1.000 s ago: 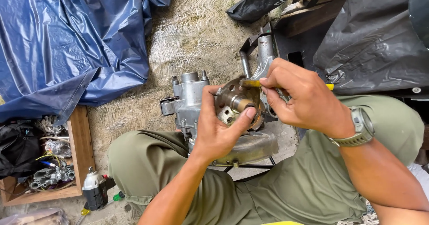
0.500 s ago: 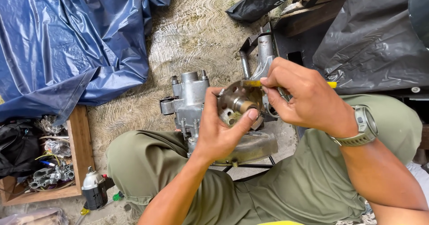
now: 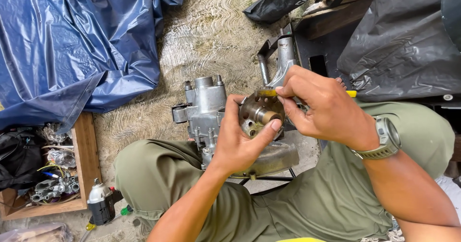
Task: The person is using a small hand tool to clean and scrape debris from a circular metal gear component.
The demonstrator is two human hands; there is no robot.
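A grey metal engine block [image 3: 204, 110] stands on the ground between my knees. My left hand [image 3: 240, 141] grips a round, dirty metal rotor [image 3: 259, 112] with holes around its face, thumb on its lower edge. My right hand [image 3: 321, 110] pinches a thin yellow-handled tool [image 3: 266, 93] whose tip rests on the rotor's upper rim; the yellow end sticks out past my hand to the right. A grey watch [image 3: 386, 139] sits on my right wrist.
A blue tarp [image 3: 72, 45] covers the ground at the left. A wooden tray [image 3: 84, 160] of small metal parts and wires lies at lower left, with a small black-and-grey power tool [image 3: 103, 203] beside it. Black plastic sheeting [image 3: 398, 45] and a metal bracket [image 3: 283, 54] lie behind.
My left thumb has shifted slightly along the rotor's lower edge. The right hand and the yellow tool stay almost where they were.
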